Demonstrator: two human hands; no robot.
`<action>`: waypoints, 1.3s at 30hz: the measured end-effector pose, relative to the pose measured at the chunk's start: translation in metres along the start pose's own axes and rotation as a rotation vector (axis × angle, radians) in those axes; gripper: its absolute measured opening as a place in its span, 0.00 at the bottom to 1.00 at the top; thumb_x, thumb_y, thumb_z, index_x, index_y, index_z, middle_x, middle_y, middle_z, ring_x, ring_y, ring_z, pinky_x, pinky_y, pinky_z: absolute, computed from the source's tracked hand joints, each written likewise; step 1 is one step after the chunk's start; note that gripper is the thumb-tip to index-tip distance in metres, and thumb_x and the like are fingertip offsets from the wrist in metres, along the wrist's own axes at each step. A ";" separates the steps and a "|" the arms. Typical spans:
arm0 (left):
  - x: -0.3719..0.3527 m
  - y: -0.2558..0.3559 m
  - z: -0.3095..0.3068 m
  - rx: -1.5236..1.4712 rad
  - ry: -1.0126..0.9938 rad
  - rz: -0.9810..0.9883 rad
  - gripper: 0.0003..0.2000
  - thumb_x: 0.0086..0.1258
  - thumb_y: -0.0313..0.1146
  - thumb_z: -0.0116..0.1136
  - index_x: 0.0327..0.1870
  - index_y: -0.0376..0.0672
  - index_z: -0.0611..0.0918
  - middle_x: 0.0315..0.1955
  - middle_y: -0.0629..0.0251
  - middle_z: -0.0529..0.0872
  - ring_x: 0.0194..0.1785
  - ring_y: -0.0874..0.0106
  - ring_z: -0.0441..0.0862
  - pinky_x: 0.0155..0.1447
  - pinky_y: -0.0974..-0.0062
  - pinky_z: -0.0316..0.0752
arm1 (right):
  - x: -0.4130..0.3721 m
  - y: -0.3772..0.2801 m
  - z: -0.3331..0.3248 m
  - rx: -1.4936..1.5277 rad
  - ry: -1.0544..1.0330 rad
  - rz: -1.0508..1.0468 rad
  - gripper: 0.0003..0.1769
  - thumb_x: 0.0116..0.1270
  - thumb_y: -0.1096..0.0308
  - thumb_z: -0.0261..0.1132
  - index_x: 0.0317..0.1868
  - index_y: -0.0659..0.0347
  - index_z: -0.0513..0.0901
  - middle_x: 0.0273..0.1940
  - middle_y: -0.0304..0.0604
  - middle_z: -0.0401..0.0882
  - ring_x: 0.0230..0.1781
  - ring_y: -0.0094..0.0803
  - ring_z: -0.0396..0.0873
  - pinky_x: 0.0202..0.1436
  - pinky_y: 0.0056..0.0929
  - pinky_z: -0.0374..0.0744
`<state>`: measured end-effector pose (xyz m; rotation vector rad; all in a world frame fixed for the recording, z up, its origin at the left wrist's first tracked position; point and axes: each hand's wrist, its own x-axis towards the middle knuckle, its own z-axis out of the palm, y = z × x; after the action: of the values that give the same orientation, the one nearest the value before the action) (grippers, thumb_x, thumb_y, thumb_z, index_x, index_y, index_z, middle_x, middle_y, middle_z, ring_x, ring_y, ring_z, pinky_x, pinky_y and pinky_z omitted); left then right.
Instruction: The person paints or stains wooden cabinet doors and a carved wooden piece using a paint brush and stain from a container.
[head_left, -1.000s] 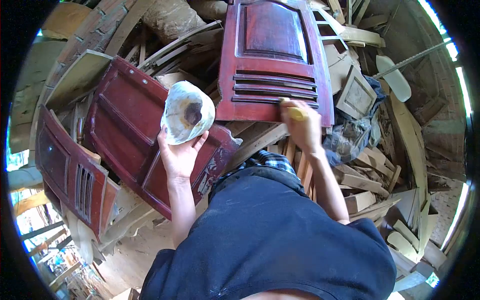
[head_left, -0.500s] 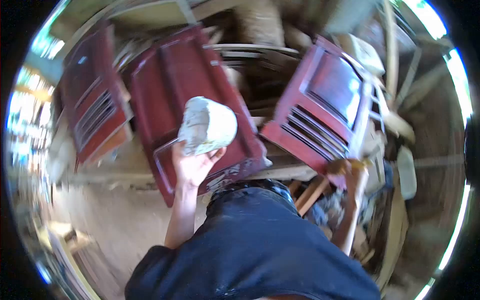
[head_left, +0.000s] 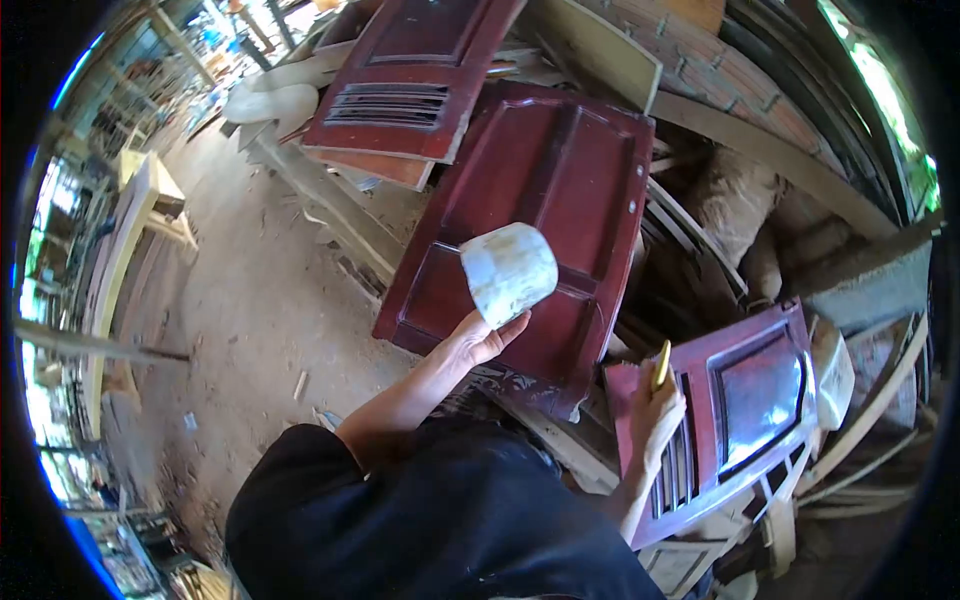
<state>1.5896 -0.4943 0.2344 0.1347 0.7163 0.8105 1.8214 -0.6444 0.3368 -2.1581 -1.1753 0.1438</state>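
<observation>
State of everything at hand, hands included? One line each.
White container: held up, inside hidden
Left hand: closed on container
Yellow tool: gripped, working end unclear
Right hand: closed on tool
Middle red panel: scuffed lower edge
Right red panel: glossy, reflecting light
Floor: littered

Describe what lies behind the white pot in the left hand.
Behind the white pot is a dark red panel. The patch directly behind the pot and left hand is covered.

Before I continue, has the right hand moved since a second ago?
Yes: against the glossy louvered panel, the right hand has shifted toward the larger red panel.
</observation>
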 end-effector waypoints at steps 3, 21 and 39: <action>-0.006 0.004 -0.020 -0.072 -0.172 0.035 0.18 0.70 0.36 0.58 0.59 0.43 0.76 0.53 0.62 0.83 0.53 0.61 0.82 0.58 0.60 0.82 | 0.009 0.001 0.013 0.248 -0.215 0.094 0.15 0.71 0.61 0.60 0.36 0.66 0.82 0.17 0.48 0.74 0.17 0.29 0.76 0.22 0.32 0.71; 0.082 0.163 -0.070 1.268 0.205 0.592 0.22 0.71 0.38 0.53 0.64 0.41 0.73 0.55 0.57 0.79 0.53 0.63 0.80 0.55 0.63 0.75 | 0.085 0.014 0.119 0.196 -0.131 0.078 0.20 0.65 0.64 0.63 0.55 0.65 0.76 0.50 0.60 0.76 0.49 0.57 0.77 0.54 0.47 0.75; 0.186 0.200 -0.040 1.475 0.325 0.662 0.21 0.67 0.38 0.59 0.54 0.31 0.78 0.52 0.40 0.79 0.55 0.50 0.78 0.55 0.55 0.73 | 0.133 -0.016 0.148 -0.297 -0.308 0.451 0.41 0.53 0.27 0.64 0.46 0.61 0.77 0.38 0.52 0.84 0.41 0.50 0.84 0.44 0.45 0.80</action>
<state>1.5287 -0.2302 0.1791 1.6626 1.5076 0.7653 1.8305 -0.4598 0.2602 -2.7149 -0.8891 0.5454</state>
